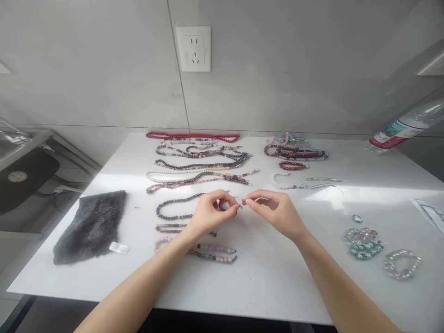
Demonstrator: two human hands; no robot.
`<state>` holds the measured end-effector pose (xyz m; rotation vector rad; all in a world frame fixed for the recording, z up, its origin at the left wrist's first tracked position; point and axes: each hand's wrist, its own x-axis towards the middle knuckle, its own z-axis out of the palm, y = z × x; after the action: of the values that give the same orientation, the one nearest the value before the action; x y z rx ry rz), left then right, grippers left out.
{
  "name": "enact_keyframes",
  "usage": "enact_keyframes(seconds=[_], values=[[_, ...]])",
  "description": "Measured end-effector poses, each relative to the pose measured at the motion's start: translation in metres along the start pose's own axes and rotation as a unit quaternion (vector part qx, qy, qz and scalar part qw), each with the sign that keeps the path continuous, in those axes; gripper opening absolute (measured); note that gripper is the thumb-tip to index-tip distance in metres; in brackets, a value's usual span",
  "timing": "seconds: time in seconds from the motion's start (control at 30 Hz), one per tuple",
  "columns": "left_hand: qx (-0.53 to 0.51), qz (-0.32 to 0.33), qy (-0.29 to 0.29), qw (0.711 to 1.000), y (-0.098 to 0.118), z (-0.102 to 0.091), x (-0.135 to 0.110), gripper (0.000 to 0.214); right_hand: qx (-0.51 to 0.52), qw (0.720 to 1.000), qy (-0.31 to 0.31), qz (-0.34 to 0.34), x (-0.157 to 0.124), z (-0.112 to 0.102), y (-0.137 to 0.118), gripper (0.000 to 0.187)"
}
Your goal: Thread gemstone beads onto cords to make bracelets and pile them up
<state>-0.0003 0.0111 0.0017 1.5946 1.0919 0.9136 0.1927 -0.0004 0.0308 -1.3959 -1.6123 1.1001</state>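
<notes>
My left hand (208, 213) and my right hand (277, 212) meet over the middle of the white table (263, 277), fingertips almost touching. Both are closed in a pinch around something tiny between them; I cannot make out what it is. A dark bead strand (173, 206) curls on the table just left of my left hand. Below my left wrist lies a strand of pastel beads (213, 253). Rows of bead strands (201, 166) are laid out beyond my hands.
A grey fuzzy cloth (92, 226) lies at the left. Red bead bracelets (294, 155) sit at the back right. Clear and teal bead bracelets (364, 241) rest at the right. A plastic bottle (402, 127) leans at the far right. A wall socket (193, 48) is above.
</notes>
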Motion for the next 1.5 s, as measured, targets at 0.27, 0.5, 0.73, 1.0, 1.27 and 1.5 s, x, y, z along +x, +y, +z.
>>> enact_keyframes(seconds=[0.27,0.5,0.73,1.0,1.27,1.5], values=[[-0.013,-0.04,-0.02,0.999,-0.001,0.001,0.0,0.01,-0.153,0.962,0.031,-0.223,-0.005,0.007,0.009,0.011],[0.004,-0.02,-0.019,1.0,-0.003,0.004,0.0,0.007,-0.183,0.952,0.028,-0.243,-0.005,0.012,0.015,0.012],[0.029,0.032,-0.038,0.998,-0.002,0.002,-0.001,0.004,-0.131,0.979,0.005,-0.154,-0.006,0.012,0.009,0.011],[0.05,0.095,-0.027,0.994,-0.004,0.001,-0.001,0.006,0.008,0.996,-0.088,0.032,0.001,0.006,0.009,0.006],[0.024,0.128,-0.049,0.99,-0.002,0.0,-0.001,0.002,0.073,0.983,-0.146,0.088,0.005,0.004,0.016,0.007],[0.028,0.102,-0.104,0.989,-0.003,-0.002,-0.002,0.005,0.076,0.977,-0.169,0.101,0.004,0.006,0.009,0.007]])
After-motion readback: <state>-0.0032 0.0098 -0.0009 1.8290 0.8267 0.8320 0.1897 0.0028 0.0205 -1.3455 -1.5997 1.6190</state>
